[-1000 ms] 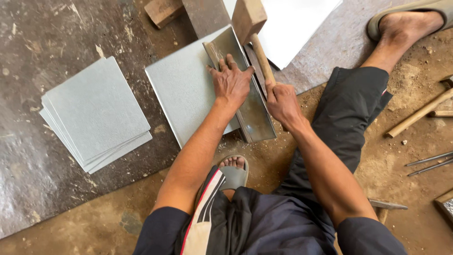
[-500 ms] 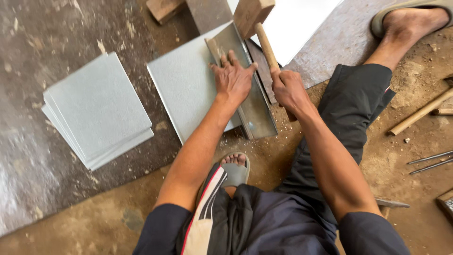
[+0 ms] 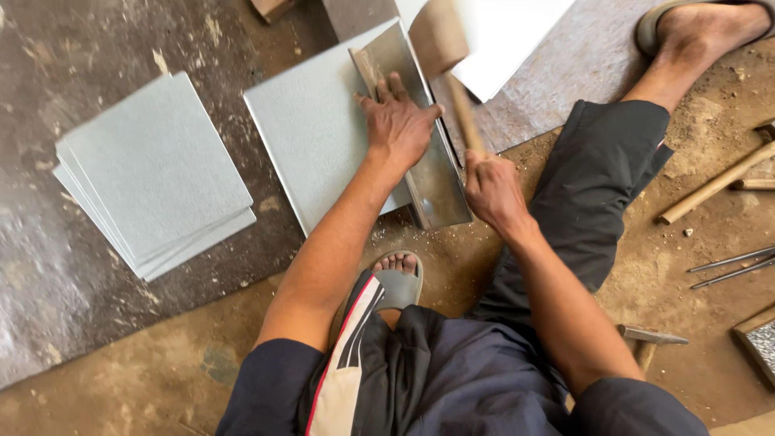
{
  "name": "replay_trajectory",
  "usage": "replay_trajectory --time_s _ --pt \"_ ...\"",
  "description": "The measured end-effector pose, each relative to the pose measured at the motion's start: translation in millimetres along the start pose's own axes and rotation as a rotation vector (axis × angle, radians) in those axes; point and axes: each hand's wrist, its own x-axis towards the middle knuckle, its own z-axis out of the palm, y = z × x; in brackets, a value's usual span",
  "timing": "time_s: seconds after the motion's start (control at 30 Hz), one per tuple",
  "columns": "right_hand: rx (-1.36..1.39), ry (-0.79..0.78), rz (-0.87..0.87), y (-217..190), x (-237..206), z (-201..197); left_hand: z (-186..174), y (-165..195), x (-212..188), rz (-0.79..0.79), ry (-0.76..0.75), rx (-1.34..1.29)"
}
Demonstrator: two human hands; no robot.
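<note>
On the floor, your left hand lies flat pinning the metal sheet — right hand fist-grips the mallet — a mis-hit could strike your fingers.

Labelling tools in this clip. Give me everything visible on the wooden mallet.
The wooden mallet has a blocky, pale brown head, blurred, at the top of the head view, and a slim round wooden handle running down to the right hand, whose grip closes round its lower end. The head hangs above the metal strip that the left hand presses flat on the grey sheet. Whether it touches is unclear.
</note>
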Motion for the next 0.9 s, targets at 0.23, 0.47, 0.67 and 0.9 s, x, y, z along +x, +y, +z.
replay_trajectory --time_s 0.23,0.47,0.67,0.9 --pt "-0.074 -0.05 -0.048 12.7 15.2 5.0 11.2 -1.8 11.9 -0.004 -0.032 0.013" --pt "-0.022 -0.047 0.032 30.4 23.6 10.2 32.7 -9.8 -6.1 0.033 0.877 -0.45" --pt "0.159 -0.139 0.306 22.0 -1.5 2.2 39.9 -29.0 26.0 -0.504 0.516 -0.779" --pt "0.312 -0.181 0.449 16.2 -52.8 -14.1 35.5 -17.5 29.2 -0.598 0.45 -0.668"
